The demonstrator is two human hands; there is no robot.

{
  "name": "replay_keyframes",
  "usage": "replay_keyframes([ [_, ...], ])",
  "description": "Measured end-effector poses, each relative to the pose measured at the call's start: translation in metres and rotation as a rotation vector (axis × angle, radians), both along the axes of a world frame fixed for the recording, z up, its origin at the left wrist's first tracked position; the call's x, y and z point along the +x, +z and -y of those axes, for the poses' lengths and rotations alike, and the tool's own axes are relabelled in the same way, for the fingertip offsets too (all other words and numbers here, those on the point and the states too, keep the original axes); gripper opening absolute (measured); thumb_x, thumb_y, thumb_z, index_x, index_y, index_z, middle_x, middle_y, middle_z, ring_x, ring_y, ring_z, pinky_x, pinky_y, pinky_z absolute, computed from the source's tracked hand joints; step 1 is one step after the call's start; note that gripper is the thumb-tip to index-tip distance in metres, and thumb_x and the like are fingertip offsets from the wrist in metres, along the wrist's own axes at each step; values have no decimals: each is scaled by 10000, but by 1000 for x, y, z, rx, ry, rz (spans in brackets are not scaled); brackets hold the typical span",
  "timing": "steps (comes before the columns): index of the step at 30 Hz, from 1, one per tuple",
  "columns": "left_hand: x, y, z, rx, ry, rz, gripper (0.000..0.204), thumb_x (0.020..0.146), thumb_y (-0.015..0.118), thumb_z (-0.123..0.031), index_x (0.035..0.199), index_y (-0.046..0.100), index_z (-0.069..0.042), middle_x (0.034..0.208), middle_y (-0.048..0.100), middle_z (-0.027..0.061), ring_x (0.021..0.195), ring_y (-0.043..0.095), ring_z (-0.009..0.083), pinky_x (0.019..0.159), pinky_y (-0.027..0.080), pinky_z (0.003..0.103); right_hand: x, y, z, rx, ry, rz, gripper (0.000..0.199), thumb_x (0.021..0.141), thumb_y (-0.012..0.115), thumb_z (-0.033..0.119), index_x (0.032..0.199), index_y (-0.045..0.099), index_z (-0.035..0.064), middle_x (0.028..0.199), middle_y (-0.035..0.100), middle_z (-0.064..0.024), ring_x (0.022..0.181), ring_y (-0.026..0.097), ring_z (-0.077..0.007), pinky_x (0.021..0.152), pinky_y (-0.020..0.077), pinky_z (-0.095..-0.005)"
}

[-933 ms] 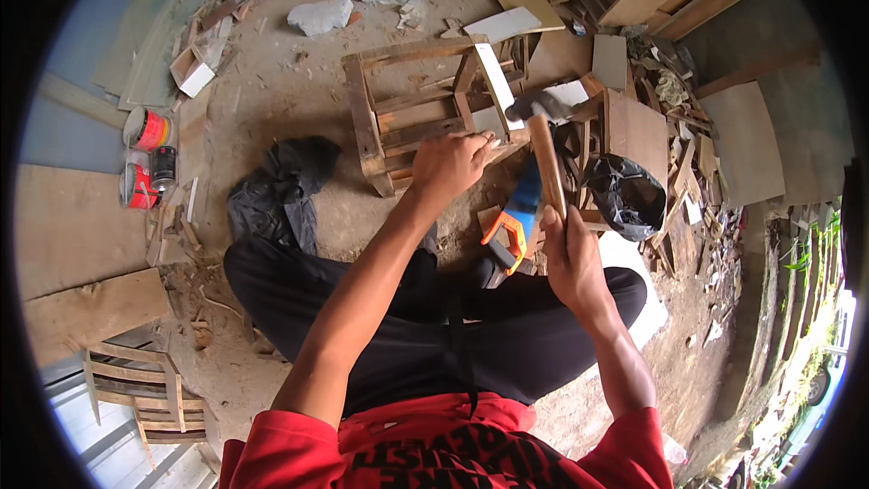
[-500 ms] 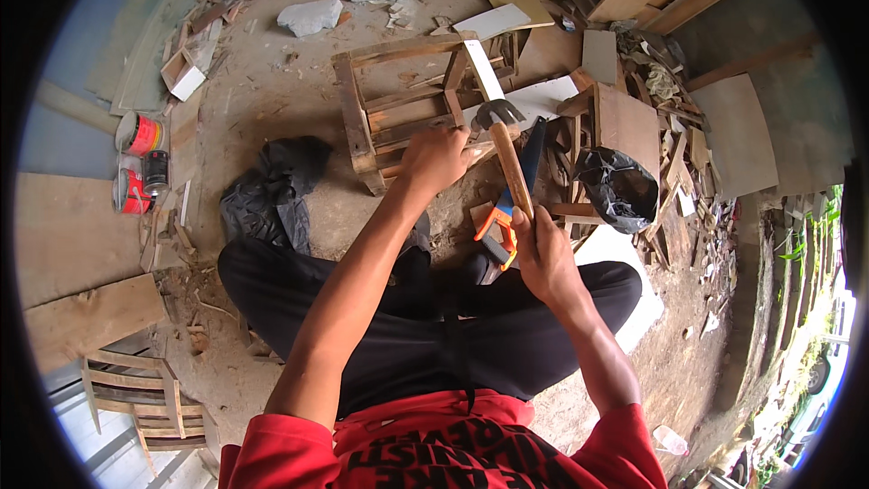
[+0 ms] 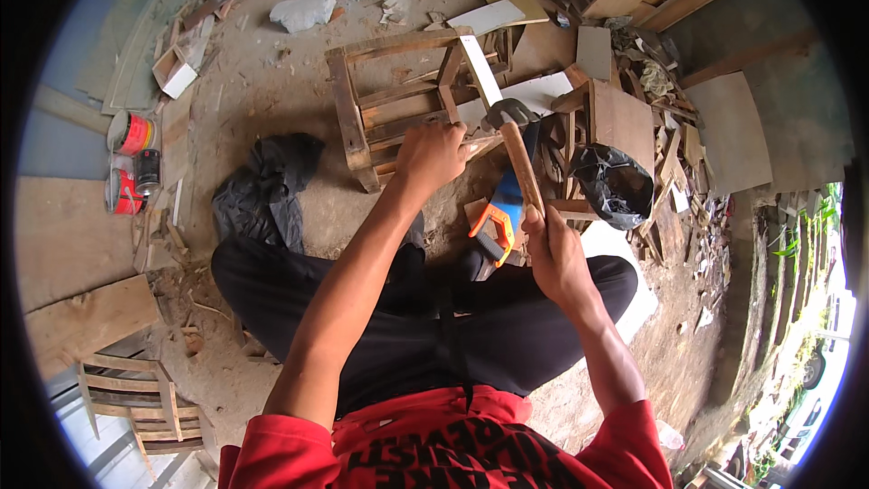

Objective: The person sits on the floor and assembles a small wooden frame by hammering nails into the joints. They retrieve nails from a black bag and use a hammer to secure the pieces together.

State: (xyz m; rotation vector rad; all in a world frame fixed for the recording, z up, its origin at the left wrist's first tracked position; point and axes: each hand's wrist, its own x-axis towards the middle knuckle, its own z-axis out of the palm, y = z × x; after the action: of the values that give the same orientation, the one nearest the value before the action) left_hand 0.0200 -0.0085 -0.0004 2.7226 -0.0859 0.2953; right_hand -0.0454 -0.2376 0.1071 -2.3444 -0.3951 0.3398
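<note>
Right hand: the right hand point(image 3: 554, 258) is closed around the lower end of the wooden handle of a hammer point(image 3: 519, 152), thumb lying up along the shaft.
Hammer: its dark metal head sits at the near edge of the wooden frame point(image 3: 398, 104), just beside the left hand; the handle slants back toward the person's lap.
Left hand: the left hand point(image 3: 433, 152) is curled, knuckles up, pressing on the near rail of the frame; whether it pinches anything small underneath cannot be told.
Wooden frame: a rough slatted piece lying flat on the floor point(image 3: 262, 100), in front of the person's crossed legs, with a pale strip of board point(image 3: 480, 68) leaning across its right side.
In the way: a handsaw point(image 3: 501, 217) with an orange and blue grip lies on the floor between the two hands, under the hammer handle.
Nearby: a crumpled black plastic bag point(image 3: 262, 190) lies left of the frame, another black bag point(image 3: 615, 183) right of it among stacked offcuts.
Further out: two pale stones point(image 3: 303, 11) lie beyond the frame; red tins point(image 3: 131, 133) stand at the floor's left edge.
Surface: bare dusty floor, strewn with chips and wood scraps.
Room: planks and boards heaped along the far right; a small slatted chair point(image 3: 136, 398) at the lower left; greenery at the right rim.
</note>
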Motion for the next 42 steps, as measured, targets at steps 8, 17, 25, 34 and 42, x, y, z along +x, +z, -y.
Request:
replay_keyframes([
  [8,1,4,2,-54,7,1,323,890,687,-386,945,677,-68,775,718,173,733,720,344,657,567,468,-2,2,-9,-26,-66,-85,462,1077,443,380,932,518,-52,666,598,-300,710,641,-501,590,459,-506],
  [17,0,12,-1,-129,52,-106,338,904,670,-396,1010,712,-78,833,720,206,794,712,389,721,573,499,-4,53,-16,277,-24,79,487,1081,378,431,983,529,-21,643,585,-131,567,608,-223,550,466,-365],
  [25,0,12,5,-103,16,7,334,905,667,-413,897,685,-80,772,715,175,732,716,362,662,569,478,-4,-24,4,-36,-39,48,364,1075,461,301,965,522,-40,650,585,-266,647,626,-467,556,443,-488],
  [34,2,5,4,-74,2,47,336,896,676,-416,873,667,-81,743,705,177,710,708,372,630,557,486,-2,-9,-8,21,-50,27,414,1078,455,338,932,528,-43,602,554,-269,640,616,-494,547,445,-501],
  [42,1,8,-3,-104,43,-64,357,908,671,-418,941,671,-62,815,721,189,788,718,380,702,573,497,-5,59,-13,366,-32,84,547,1066,372,492,981,541,-22,643,541,-71,566,528,-161,553,438,-329],
])
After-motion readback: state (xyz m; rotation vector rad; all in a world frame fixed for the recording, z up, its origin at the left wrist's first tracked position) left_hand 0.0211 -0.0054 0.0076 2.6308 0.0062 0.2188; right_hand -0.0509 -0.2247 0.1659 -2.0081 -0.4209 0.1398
